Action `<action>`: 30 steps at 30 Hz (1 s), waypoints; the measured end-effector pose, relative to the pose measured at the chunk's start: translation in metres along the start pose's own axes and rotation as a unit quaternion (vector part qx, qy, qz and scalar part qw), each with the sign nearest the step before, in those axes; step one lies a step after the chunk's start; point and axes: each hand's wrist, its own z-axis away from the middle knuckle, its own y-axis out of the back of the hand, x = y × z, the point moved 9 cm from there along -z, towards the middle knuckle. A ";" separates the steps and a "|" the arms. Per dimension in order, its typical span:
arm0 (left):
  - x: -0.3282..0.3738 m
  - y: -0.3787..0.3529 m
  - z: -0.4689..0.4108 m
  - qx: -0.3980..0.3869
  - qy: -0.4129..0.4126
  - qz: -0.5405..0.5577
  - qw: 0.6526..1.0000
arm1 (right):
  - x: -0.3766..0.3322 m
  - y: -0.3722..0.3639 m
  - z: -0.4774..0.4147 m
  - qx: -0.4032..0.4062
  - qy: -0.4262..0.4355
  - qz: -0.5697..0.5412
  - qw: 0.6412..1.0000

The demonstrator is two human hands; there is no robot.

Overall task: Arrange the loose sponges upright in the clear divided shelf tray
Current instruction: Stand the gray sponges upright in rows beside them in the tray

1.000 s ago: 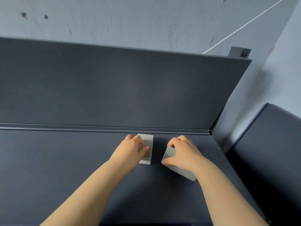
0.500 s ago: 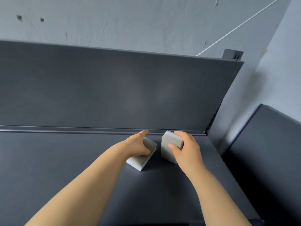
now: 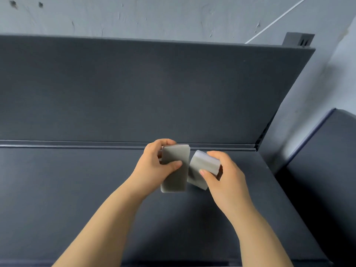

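My left hand (image 3: 154, 166) grips a pale grey rectangular sponge (image 3: 176, 157), held upright above the dark surface with its broad face toward me. Close to its right, my right hand (image 3: 225, 176) grips a second pale grey sponge (image 3: 204, 162), tilted with its top leaning left. The two sponges almost touch at their near edges. Both hang a little above the dark shelf surface (image 3: 77, 199). No clear divided tray is in view.
A dark upright back panel (image 3: 134, 89) rises behind the shelf, with a groove along its base. A second dark surface (image 3: 331, 160) lies lower at the right, past the shelf's right edge. A grey wall (image 3: 173, 16) stands behind.
Both sponges lay on the shelf a second ago under my hands. I have lifted them; the left one has turned upright and the two have come close together.
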 end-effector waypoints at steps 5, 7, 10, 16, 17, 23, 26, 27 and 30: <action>0.018 0.052 0.039 0.068 -0.072 -0.133 0.986 | -0.033 -0.020 0.013 -0.046 0.057 0.031 0.997; 0.023 0.079 0.057 0.074 -0.107 -0.188 0.973 | -0.050 -0.029 0.024 -0.065 0.066 0.021 0.995; 0.021 0.130 0.088 0.096 -0.137 -0.226 0.960 | -0.090 -0.047 0.044 -0.067 0.099 -0.008 0.993; 0.014 0.246 0.180 0.169 -0.145 -0.289 0.931 | -0.194 -0.121 0.096 -0.056 0.178 -0.062 0.980; 0.011 0.267 0.198 0.178 -0.142 -0.302 0.926 | -0.211 -0.139 0.109 -0.066 0.186 -0.067 0.978; -0.016 0.396 0.304 0.235 -0.108 -0.381 0.888 | -0.308 -0.246 0.191 -0.131 0.261 -0.075 0.953; -0.039 0.447 0.346 0.264 -0.087 -0.391 0.878 | -0.344 -0.291 0.220 -0.148 0.285 -0.086 0.943; -0.046 0.460 0.358 0.271 -0.079 -0.391 0.876 | -0.355 -0.304 0.228 -0.154 0.291 -0.091 0.940; -0.058 0.492 0.380 0.287 -0.059 -0.389 0.874 | -0.379 -0.335 0.242 -0.183 0.281 -0.113 0.935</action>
